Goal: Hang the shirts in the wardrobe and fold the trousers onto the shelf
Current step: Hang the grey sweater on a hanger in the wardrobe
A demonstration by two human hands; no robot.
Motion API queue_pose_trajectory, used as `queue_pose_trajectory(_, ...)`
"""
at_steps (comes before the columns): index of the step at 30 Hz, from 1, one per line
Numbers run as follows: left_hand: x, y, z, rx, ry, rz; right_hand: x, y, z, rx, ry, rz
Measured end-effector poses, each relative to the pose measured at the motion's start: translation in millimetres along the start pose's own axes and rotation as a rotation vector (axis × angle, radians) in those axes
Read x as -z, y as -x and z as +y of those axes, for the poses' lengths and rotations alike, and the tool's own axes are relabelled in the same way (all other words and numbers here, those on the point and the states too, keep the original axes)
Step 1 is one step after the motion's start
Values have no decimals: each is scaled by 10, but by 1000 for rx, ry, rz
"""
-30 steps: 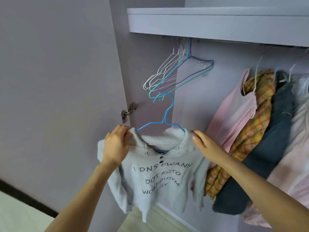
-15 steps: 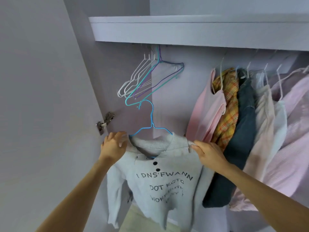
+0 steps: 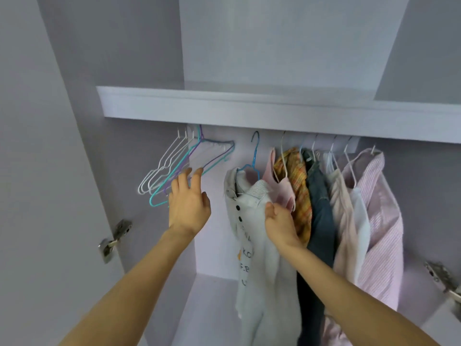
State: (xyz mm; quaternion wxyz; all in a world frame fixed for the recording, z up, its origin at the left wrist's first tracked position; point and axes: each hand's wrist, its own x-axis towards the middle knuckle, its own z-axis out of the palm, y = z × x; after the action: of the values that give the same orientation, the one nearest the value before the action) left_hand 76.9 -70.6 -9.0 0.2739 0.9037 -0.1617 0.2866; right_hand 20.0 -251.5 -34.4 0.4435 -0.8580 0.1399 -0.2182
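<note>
Up under the shelf (image 3: 249,113) the grey printed shirt (image 3: 252,236) hangs on its blue hanger (image 3: 255,156), hook apparently over the rail; right hand (image 3: 279,224) pinches the collar, probably squaring it against the pink top (image 3: 280,188); left hand (image 3: 188,203) is spread, holding nothing, reaching at the empty hangers (image 3: 179,168), likely for the next shirt; no trousers visible.

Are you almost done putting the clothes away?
Partly. The grey shirt hangs on its blue hanger beside the other hung clothes. The right hand grips its shoulder, and the left hand reaches open toward the empty hangers. No trousers show on the shelf, so folding looks left.
</note>
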Motion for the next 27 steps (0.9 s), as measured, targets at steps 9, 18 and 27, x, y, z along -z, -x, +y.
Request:
queue_pose_trajectory(9,-4,-667,508,-264,-261,157,-115,-547,-189,86,128,268)
queue_pose_trajectory(18,-18,-753,340,-290,-416,117,-617,-871,-195,-145,171,47)
queue_pose_trajectory(27,288,-500,219,-264,-302,-57,-425,-383,-272,-20,281,56)
